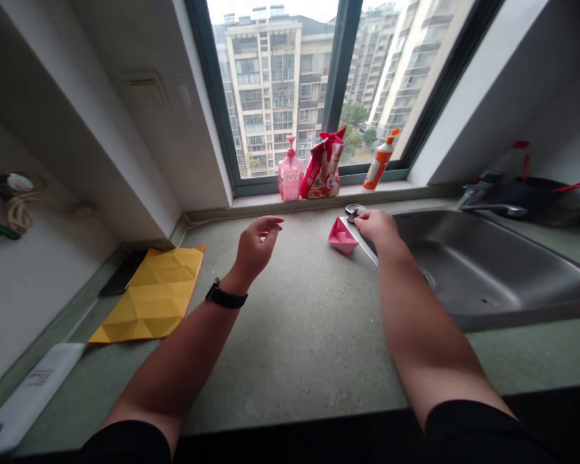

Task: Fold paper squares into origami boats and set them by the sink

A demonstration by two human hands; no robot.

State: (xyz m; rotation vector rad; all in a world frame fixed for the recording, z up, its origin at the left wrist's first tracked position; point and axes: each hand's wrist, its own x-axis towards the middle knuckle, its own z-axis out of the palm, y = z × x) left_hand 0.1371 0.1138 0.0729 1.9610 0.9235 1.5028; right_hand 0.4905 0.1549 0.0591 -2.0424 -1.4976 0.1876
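A small pink folded paper boat (342,237) sits on the grey-green counter (299,322) beside the sink's left rim. My right hand (376,227) rests just right of it, fingers curled near the boat's edge, apparently not gripping it. My left hand (257,245) hovers above the counter to the left of the boat, fingers loosely bent and apart, holding nothing. A black watch is on that wrist. A creased yellow paper sheet (154,296) lies flat at the left.
A steel sink (488,270) with a tap fills the right. On the window sill stand a pink pump bottle (290,173), a red bag (323,166) and an orange-capped bottle (379,161). A dark phone (122,273) and a white object (29,396) lie at the left.
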